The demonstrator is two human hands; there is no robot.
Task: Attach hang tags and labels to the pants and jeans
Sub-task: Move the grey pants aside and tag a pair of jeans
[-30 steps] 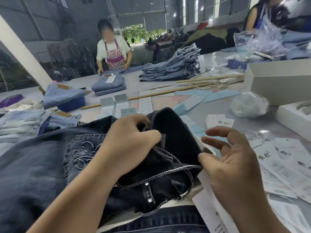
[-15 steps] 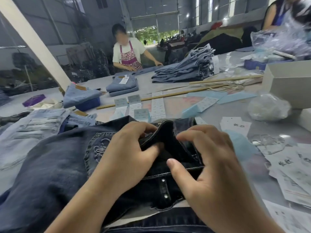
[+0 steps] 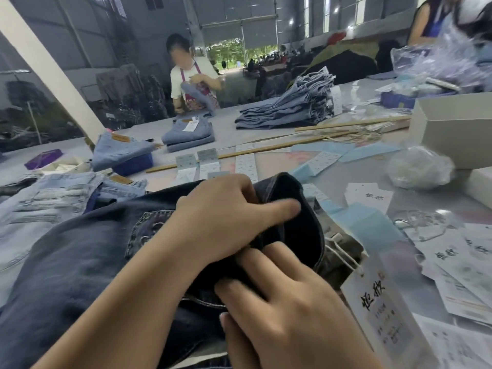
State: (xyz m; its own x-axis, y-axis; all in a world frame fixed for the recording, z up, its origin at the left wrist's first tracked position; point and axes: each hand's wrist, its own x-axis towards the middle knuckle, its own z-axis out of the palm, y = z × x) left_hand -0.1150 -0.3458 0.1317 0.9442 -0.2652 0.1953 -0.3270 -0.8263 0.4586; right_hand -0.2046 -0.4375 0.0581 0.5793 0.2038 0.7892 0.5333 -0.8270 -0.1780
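Right hand (image 3: pixel 290 307) moving lower since earlier, fingers gripping dark jeans (image 3: pixel 80 262) | left hand (image 3: pixel 226 222) pinching waistband | white hang tag (image 3: pixel 378 310) dangling by string

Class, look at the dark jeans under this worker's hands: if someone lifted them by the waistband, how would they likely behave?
The dark jeans would probably sag and drape, since the waistband already folds softly under the left hand. They likely feel fairly heavy: the denim looks thick. Slipping seems unlikely, given the coarse cloth.
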